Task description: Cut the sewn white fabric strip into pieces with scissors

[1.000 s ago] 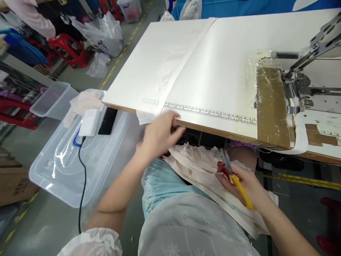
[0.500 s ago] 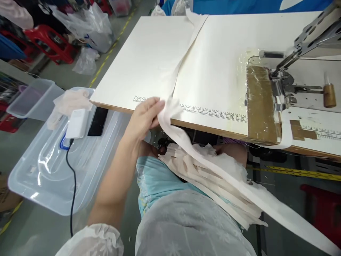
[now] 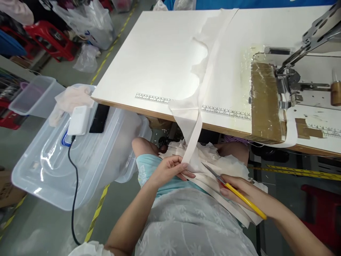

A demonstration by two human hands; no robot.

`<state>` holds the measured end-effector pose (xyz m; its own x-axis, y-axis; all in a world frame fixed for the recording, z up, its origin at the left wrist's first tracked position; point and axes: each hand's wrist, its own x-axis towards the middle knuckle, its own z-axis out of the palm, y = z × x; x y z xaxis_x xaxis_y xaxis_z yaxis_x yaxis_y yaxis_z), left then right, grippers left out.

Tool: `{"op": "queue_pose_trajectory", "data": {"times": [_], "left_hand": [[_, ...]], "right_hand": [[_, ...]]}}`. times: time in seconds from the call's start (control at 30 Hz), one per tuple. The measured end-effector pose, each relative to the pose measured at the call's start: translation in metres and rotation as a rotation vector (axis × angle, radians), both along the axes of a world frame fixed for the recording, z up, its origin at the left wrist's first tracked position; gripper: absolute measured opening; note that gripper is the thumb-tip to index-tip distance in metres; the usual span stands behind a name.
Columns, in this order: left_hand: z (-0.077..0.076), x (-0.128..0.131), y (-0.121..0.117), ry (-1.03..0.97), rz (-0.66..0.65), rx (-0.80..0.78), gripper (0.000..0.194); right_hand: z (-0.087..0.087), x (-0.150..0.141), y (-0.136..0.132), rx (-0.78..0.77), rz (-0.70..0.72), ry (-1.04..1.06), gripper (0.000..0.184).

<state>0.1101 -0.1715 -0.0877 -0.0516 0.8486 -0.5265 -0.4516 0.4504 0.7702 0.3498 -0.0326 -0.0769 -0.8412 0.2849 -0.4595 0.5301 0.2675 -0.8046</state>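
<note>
left hand [image 3: 170,170] pinching the white strip [image 3: 194,133] in her lap, right hand [image 3: 241,193] gripping yellow scissors [image 3: 234,192] with blades at the strip's end, strip running up over the tabletop [image 3: 160,57] edge, sewing machine [image 3: 298,78] to the right, plastic bin [image 3: 53,167] on the floor at left

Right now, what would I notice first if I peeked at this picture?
Probably the long white fabric strip hanging off the near edge of the sewing table into the person's lap. The left hand pinches its lower end, while the right hand holds yellow-handled scissors beside it. On the right stands the sewing machine.
</note>
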Motion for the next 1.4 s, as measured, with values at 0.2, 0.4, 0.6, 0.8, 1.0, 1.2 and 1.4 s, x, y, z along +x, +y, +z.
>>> {"op": "queue_pose_trajectory", "data": {"times": [0.2, 0.4, 0.6, 0.8, 1.0, 1.2, 1.4], "left_hand": [[-0.001, -0.001, -0.010, -0.015, 0.020, -0.057, 0.047], [-0.001, -0.001, -0.007, -0.013, 0.033, -0.055, 0.048], [-0.005, -0.001, -0.004, -0.013, 0.016, -0.043, 0.048], [-0.007, 0.000, -0.004, -0.014, 0.011, -0.060, 0.047], [-0.005, 0.001, 0.000, -0.018, 0.010, -0.090, 0.049], [-0.007, 0.000, -0.002, 0.020, -0.029, -0.085, 0.048], [-0.003, -0.023, 0.003, 0.788, 0.100, 0.069, 0.046]], "right_hand": [[-0.012, -0.052, 0.019, -0.018, 0.333, -0.001, 0.052], [-0.006, -0.059, 0.019, 0.167, 0.383, -0.042, 0.054], [-0.002, -0.054, 0.012, 0.455, 0.338, -0.056, 0.054], [-0.010, -0.051, 0.013, 0.437, 0.316, -0.050, 0.057], [-0.008, -0.056, 0.013, 0.521, 0.319, -0.071, 0.056], [-0.012, -0.059, 0.013, 0.473, 0.293, -0.064, 0.057], [-0.018, -0.034, 0.005, 0.385, 0.154, -0.020, 0.056]]}}
